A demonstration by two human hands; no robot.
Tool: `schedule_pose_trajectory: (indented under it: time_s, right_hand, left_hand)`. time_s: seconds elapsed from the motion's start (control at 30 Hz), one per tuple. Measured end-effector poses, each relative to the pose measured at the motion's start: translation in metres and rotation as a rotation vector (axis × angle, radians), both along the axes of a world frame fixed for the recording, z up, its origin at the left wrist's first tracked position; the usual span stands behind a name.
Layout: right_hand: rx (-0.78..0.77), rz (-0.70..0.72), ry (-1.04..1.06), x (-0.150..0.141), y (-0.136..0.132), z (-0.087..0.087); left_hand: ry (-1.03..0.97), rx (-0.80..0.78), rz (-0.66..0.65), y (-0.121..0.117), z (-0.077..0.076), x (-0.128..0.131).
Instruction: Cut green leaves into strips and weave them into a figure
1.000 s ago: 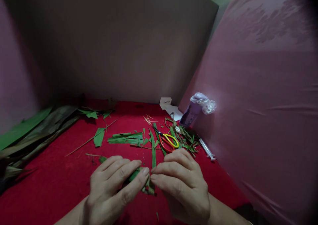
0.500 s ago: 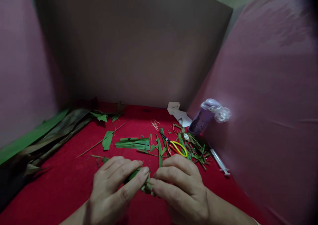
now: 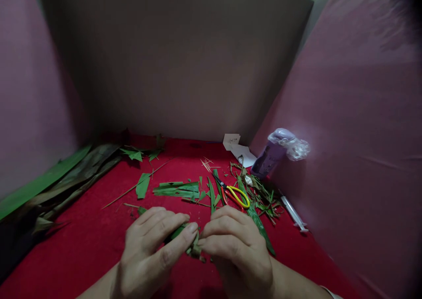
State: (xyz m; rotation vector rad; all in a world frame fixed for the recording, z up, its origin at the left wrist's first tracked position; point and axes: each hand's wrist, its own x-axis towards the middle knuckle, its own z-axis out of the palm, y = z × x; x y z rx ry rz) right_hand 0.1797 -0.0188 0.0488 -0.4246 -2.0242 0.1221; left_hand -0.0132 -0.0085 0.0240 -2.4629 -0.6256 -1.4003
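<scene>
At the near middle of the red cloth, my left hand point(image 3: 154, 246) is closed around a small bundle of folded leaf point(image 3: 194, 247), dark green on top with pale brownish strips at its end. Its thumb presses on the top of the bundle. My right hand point(image 3: 237, 248) pinches the bundle's right end, fingertips together and touching it. Much of the bundle is hidden under the fingers. Beyond the right hand lie scissors point(image 3: 242, 195) with red and yellow handles. A long green leaf strip point(image 3: 260, 226) runs past the right hand's outer side.
Cut green leaf pieces point(image 3: 178, 189) and toothpicks point(image 3: 207, 165) lie mid-cloth. At right are a heap of plant scraps point(image 3: 263, 198), a syringe point(image 3: 293, 213), white papers point(image 3: 242, 154) and a purple bottle point(image 3: 273, 154) with plastic wrap. Long leaves point(image 3: 72, 171) line the left wall.
My right hand has shifted slightly left and turned at the bundle's end, uncovering more of the long green leaf strip beside it. My left hand keeps its hold, almost unmoved.
</scene>
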Motion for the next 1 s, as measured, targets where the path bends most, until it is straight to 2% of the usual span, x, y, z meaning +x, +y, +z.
schedule_pose_trajectory:
  time_s: [0.13,0.37,0.57,0.77,1.0]
  right_hand:
    - [-0.073,0.026,0.014,0.0,-0.002,-0.001]
    - [0.001,0.052,-0.023,0.003,-0.002,-0.004]
    - [-0.015,0.068,-0.06,0.006,-0.002,-0.002]
    - [-0.103,0.067,-0.157,0.008,-0.003,0.0]
    - [-0.127,0.131,0.02,0.005,-0.003,0.0]
  left_hand:
    - [0.008,0.024,0.011,0.0,0.001,0.001]
    - [0.104,0.077,-0.027,0.005,-0.001,-0.005]
    - [0.107,0.04,-0.021,0.002,-0.004,-0.006]
    - [0.116,0.018,0.017,-0.002,-0.004,-0.006]
    - [0.076,-0.02,0.075,-0.006,-0.009,-0.005]
